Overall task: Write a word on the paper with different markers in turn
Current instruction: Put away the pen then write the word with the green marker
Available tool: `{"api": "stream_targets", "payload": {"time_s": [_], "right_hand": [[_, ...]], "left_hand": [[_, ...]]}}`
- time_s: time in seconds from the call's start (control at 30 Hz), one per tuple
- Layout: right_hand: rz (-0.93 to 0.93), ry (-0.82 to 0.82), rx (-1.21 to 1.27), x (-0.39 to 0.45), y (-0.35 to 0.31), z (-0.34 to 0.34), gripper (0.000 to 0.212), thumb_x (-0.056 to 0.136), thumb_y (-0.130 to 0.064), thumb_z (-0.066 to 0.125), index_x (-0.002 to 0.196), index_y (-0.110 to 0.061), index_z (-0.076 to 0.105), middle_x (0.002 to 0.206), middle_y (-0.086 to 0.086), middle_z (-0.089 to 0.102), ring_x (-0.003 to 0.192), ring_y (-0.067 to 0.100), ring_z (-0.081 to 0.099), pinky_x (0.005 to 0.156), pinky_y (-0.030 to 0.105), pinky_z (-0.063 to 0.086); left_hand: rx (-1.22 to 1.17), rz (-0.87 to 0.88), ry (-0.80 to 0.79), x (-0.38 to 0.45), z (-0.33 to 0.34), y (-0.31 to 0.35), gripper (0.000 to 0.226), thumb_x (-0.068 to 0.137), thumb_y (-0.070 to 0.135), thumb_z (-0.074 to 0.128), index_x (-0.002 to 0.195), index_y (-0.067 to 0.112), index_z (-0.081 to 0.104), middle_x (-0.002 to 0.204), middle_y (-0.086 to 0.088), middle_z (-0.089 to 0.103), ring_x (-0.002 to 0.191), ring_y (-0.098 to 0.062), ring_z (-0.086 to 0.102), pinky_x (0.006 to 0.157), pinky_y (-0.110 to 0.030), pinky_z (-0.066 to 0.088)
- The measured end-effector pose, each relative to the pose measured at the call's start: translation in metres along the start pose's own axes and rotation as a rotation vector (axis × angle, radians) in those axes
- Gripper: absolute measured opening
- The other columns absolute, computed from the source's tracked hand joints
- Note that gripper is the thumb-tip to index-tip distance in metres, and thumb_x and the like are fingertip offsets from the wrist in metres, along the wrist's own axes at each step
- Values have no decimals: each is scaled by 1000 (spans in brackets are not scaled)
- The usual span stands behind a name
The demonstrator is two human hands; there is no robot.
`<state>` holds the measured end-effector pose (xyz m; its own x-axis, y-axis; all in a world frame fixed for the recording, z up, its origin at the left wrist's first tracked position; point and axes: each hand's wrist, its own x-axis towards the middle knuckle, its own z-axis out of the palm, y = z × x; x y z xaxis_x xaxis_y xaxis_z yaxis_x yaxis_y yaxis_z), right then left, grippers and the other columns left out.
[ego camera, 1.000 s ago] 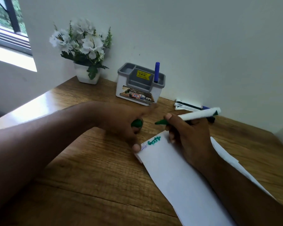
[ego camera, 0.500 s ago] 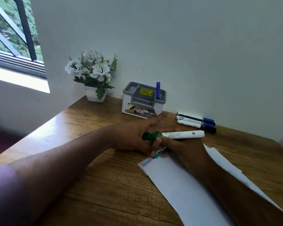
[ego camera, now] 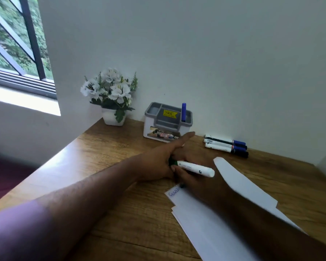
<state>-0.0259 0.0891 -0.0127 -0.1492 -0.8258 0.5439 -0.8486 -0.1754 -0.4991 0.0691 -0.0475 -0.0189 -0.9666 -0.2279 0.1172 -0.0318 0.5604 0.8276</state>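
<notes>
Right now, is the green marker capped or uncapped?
Capped, it seems: the green cap sits on the end of the green marker, held between the left hand and right hand; no tip shows.

Quick count: three markers point(ego camera: 225, 146) are lying side by side by the wall, two with blue caps and one black. One green marker point(ego camera: 195, 168) is sitting in the two hands, left hand point(ego camera: 158, 162) and right hand point(ego camera: 196, 182). One blue marker point(ego camera: 183, 112) is standing in the one grey organizer point(ego camera: 167, 122). So five markers are showing. One flower pot point(ego camera: 113, 117) is sitting on the desk point(ego camera: 105, 147). The paper point(ego camera: 211, 223) is looking like two or three stacked sheets, can't tell exactly.
</notes>
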Motion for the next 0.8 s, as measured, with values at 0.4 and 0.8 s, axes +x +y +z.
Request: {"api": "stream_targets", "payload": {"time_s": [0.4,0.8], "right_hand": [[-158,-119,-431,119,-2,-46,46,86,-3,62,129,-17,58,133,10,58,118,24,54,97,26,42],[125,-216,-653,176,35,-3,25,84,-12,60,99,-25,75,110,8,69,94,27,65,71,27,43]], "left_hand": [[-884,-267,514,8,-16,-10,38,87,-15,46,113,11,58,114,-15,56,90,-25,62,68,-37,60],[-848,-271,464,10,-16,-14,31,85,-14,49,111,2,59,102,-14,56,83,-24,61,68,-38,59]]}}
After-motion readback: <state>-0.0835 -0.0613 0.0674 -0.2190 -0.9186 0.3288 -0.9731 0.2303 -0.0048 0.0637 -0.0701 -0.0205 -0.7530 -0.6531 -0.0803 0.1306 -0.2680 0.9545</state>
